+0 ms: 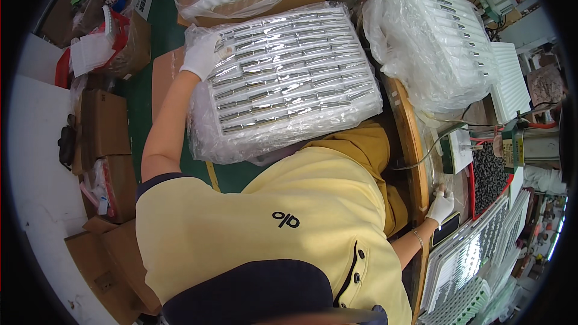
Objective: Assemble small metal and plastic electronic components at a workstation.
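Touching tray [295, 131] edge: left hand [200, 56]

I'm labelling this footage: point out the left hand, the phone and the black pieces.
Left hand [201, 56]: head view, glove's back.
Phone [446, 230]: head view, dark screen.
Black pieces [489, 171]: head view, pile's middle.

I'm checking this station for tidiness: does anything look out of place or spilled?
The smartphone beside the right hand looks out of place: it seems a personal item, yet it lies on the workbench near the white trays. I see nothing clearly spilled.
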Demonstrator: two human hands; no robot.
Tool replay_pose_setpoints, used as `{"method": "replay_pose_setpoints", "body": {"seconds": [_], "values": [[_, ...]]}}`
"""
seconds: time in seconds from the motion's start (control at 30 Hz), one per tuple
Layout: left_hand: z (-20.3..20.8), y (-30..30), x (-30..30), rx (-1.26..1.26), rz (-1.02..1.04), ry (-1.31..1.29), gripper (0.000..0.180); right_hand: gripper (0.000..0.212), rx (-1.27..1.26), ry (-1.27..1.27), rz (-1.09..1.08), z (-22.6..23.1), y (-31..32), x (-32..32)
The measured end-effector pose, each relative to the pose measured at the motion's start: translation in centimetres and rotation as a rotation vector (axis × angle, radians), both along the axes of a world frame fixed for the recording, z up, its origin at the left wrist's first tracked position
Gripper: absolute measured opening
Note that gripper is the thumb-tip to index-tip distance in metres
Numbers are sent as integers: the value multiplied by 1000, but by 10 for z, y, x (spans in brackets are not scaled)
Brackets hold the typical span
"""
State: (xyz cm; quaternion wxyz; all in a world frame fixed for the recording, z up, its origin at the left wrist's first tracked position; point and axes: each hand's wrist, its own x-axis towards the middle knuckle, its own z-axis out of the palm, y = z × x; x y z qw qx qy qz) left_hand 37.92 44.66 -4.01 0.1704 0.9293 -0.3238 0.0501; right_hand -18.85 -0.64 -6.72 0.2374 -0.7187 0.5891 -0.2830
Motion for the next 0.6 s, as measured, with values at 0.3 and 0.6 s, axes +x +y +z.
{"method": "replay_pose_setpoints", "body": {"seconds": [0.3,0.6], "values": [[-11,-6,-3,-255,190,-92,31,29,12,18,-8,2,2,0],[-34,-7,23,-713,430,-59,35,31,18,-4,12,-1,0,-2]]}}
